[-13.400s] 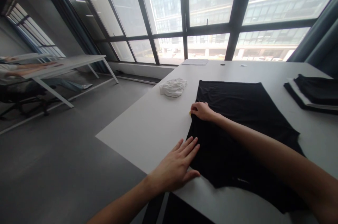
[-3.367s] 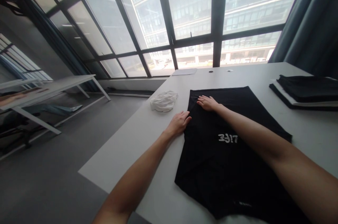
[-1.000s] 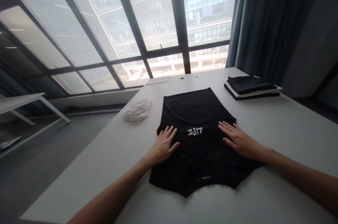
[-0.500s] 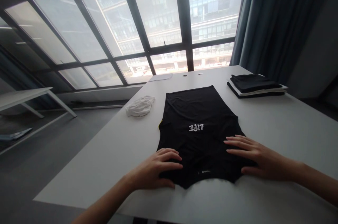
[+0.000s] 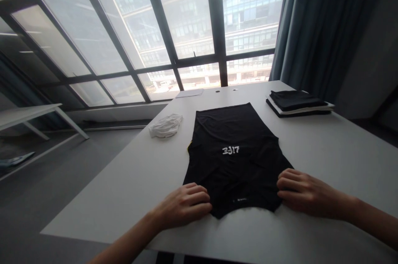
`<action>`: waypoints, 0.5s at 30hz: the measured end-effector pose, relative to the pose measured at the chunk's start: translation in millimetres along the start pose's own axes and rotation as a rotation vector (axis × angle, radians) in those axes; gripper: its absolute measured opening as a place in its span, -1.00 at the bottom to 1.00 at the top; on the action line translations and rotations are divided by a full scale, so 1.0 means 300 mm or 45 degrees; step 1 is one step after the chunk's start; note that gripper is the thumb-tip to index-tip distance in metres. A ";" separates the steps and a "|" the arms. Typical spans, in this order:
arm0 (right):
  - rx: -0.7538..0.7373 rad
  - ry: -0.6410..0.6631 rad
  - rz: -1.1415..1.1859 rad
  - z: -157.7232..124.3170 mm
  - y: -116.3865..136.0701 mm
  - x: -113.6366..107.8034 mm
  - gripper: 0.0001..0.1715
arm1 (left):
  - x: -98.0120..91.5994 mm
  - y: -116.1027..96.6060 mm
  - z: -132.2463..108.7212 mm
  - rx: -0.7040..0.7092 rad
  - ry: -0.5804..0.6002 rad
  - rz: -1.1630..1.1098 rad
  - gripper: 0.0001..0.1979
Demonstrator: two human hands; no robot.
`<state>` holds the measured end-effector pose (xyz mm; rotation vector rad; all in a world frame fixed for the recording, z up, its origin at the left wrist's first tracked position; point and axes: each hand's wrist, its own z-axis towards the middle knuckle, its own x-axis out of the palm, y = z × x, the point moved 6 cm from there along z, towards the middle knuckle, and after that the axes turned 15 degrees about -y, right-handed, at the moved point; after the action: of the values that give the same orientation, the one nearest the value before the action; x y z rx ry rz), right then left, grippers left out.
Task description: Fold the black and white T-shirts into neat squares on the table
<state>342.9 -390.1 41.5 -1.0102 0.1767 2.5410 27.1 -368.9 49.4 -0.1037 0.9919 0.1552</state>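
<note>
While the shirt (image 5: 233, 139) is gripped at its near corners, the left hand (image 5: 186, 204) is curled closed on the left corner and the right hand (image 5: 303, 192) on the right one, with the fingertips tucked at the cloth's edge. The shirt is laid flat on the table (image 5: 326, 147), with white lettering shown at its middle. A crumpled white cloth (image 5: 166, 126) is seen just left of the shirt's far half. A stack (image 5: 297, 102) of folded dark clothes is set well right of its far end, and a paper (image 5: 189, 93) lies beyond it.
</note>
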 end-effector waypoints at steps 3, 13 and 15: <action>0.067 0.155 0.015 -0.025 -0.020 0.028 -0.83 | 0.006 0.004 -0.003 0.015 0.022 0.019 -0.86; 0.117 0.092 0.035 -0.040 -0.049 0.017 -0.73 | 0.024 0.058 -0.008 -0.290 0.013 0.027 -0.87; 0.100 0.091 0.032 -0.033 -0.044 0.016 -0.70 | 0.024 0.047 -0.005 -0.193 -0.017 0.028 -0.89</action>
<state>351.5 -379.1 31.4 -1.0747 0.3088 2.5008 27.2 -354.7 42.3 -0.2302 0.9677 0.2510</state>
